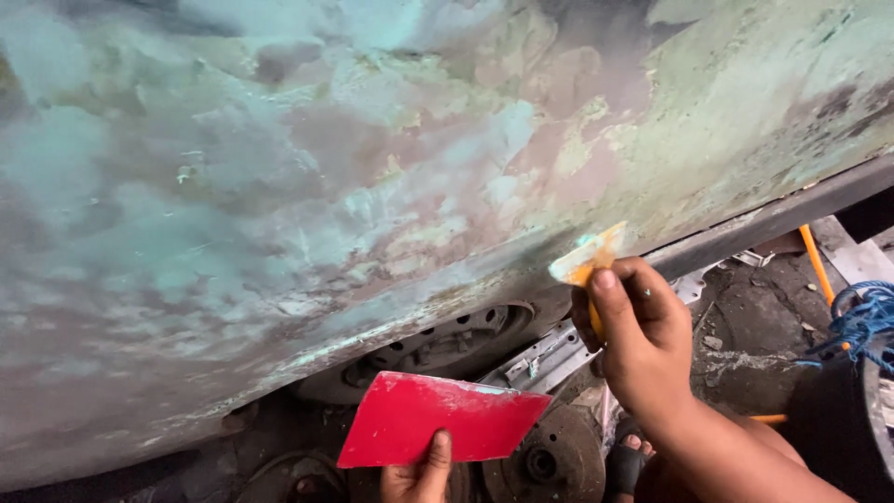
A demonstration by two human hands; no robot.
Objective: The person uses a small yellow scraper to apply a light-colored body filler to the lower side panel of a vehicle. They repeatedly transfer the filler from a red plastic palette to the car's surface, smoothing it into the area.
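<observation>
1. A yellow putty spreader (587, 261) is gripped in the right hand (638, 340) and pressed against the filler-coated body panel (372, 168).
2. A red flat board (438, 419) is held by the left hand (419, 477), below the panel.
3. A blue rope (861, 321) is seen at right.

Two bare hands with no gloves, rings or watch. The right hand (643, 340), at about four o'clock, shows a bare forearm with no sleeve. The left hand (419, 475), at six o'clock, has short nails.
</observation>
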